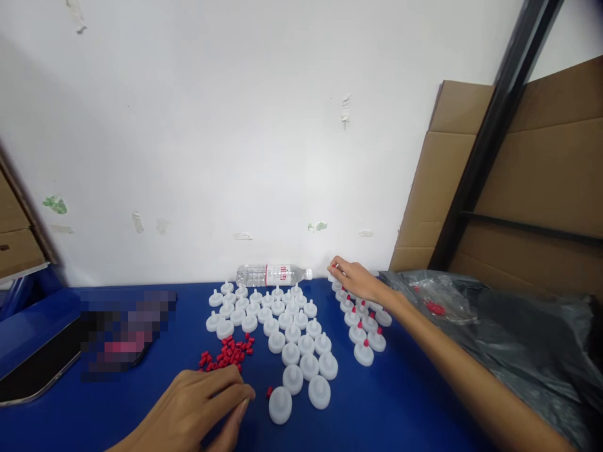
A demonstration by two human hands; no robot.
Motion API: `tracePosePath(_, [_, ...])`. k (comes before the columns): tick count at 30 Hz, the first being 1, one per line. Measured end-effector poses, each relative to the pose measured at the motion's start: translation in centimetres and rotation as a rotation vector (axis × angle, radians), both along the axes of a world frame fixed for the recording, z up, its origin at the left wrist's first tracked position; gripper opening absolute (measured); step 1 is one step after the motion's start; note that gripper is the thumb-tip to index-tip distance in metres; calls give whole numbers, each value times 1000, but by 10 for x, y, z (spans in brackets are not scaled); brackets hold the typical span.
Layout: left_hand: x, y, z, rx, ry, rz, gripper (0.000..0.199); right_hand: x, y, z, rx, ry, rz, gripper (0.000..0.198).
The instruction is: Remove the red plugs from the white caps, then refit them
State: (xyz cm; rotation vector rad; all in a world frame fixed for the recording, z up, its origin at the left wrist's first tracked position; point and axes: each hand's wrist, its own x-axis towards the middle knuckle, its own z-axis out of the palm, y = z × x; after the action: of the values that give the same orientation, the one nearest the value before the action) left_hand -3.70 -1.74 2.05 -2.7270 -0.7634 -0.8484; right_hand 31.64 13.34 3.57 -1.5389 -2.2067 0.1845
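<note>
My right hand [353, 276] reaches to the far end of the right-hand group, near the wall. Its fingertips pinch a white nozzle cap [331, 277] by its red tip. White nozzle caps with red tips, such as this one [363, 353], stand in rows below that hand. My left hand [202, 402] is closed at the front, thumb against fingers; whatever lies between them is hidden. Just beyond it is a pile of small red tips [228, 353]. Several white nozzle caps without red tips [309, 366] stand in the middle. One loose red tip [269, 392] lies beside the nearest cap [280, 406].
A clear plastic bottle [276, 275] lies against the wall. Grey plastic sheeting [509, 351] covers the right side, bearing a clear bag with red pieces [438, 304]. A black flat object [42, 358] and a blurred item [127, 336] lie left on the blue table [193, 307].
</note>
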Motion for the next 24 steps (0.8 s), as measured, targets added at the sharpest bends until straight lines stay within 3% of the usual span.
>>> tracePosePath(7, [4, 0, 1, -2, -43, -13, 30, 11, 12, -12, -33, -37, -25, 25])
tracePosePath(11, [4, 1, 0, -24, -34, -8, 30, 19, 13, -6, -12, -67, -75, 27])
tracePosePath(17, [1, 1, -3, -33, -34, -17, 29, 28, 8, 8, -8, -186, -301, 27])
tracePosePath(24, [1, 3, -2, -24, -15, -14, 29, 24, -3, 10, -39, -297, -558, 34])
